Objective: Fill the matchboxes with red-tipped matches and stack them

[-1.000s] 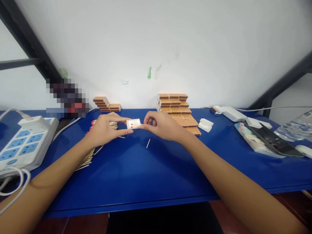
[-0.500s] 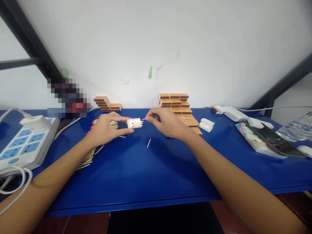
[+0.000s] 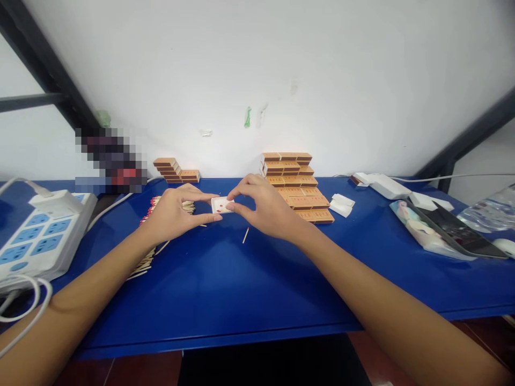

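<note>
A small white matchbox tray (image 3: 220,204) with red-tipped matches in it is held above the blue table (image 3: 241,284) between both hands. My left hand (image 3: 173,212) pinches its left end with thumb and forefinger. My right hand (image 3: 263,206) is closed on its right end, fingers curled over the top. One loose match (image 3: 245,235) lies on the table just below the hands. A heap of red-tipped matches (image 3: 155,236) lies under and left of my left wrist.
Brown matchboxes are stacked at the back middle (image 3: 295,185) and in a smaller pile at the back left (image 3: 174,170). White empty trays (image 3: 341,205) lie right of the stack. A white power strip (image 3: 38,236) sits far left. Chargers, a phone and a plastic bag lie far right.
My right hand held a match at the tray's right end half a second ago; now its fingers have closed over the tray. The left hand has stayed put.
</note>
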Available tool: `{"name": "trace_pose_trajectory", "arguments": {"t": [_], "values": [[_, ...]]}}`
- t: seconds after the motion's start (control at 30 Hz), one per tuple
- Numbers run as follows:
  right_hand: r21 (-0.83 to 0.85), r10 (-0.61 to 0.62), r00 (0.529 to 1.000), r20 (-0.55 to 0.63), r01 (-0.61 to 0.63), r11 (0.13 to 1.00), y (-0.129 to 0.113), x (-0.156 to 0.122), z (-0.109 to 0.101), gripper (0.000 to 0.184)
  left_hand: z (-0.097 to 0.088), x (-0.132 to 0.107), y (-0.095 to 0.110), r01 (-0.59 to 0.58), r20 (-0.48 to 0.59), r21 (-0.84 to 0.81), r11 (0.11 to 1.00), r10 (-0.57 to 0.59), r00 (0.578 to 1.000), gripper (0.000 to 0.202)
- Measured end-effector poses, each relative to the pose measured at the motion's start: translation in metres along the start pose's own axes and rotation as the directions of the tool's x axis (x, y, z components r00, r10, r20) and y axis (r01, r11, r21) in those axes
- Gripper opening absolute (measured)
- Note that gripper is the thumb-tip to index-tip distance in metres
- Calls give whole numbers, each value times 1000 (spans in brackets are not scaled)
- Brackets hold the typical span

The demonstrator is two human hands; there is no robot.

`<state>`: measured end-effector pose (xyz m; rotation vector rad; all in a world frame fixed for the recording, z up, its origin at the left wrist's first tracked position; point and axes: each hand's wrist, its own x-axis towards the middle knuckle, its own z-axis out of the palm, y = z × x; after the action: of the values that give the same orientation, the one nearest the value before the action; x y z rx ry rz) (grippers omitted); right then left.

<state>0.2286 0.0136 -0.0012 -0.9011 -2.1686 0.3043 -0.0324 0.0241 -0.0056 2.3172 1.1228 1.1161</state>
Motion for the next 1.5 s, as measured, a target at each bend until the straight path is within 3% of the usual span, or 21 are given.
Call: {"name": "trace_pose_trajectory", "arguments": {"t": [0.13,0.27,0.7,0.97,1.3,1.5], "values": [[-11,62,990,124,-62,998,-1,3,-14,9,1,0,-1,4,-3,-6,1000,-4,1000,50],[14,119,970,213,-125,992,-1,5,-15,8,0,0,0,17,18,2,1000,-18,1000,51],[13,73,988,136,-76,997,-1,3,4,10,-1,0,2,30,53,-11,999,-29,998,51],[15,102,989,110,-104,994,-3,6,-14,9,-1,1,5,75,-1,-33,997,-75,997,52],[42,109,981,162,-117,992,5,3,0,12,0,1,5,61,9,-41,997,-61,998,51],[131,163,979,122,-179,975,0,5,-12,13,-1,3,6,97,-6,-62,993,-98,995,48]]}}
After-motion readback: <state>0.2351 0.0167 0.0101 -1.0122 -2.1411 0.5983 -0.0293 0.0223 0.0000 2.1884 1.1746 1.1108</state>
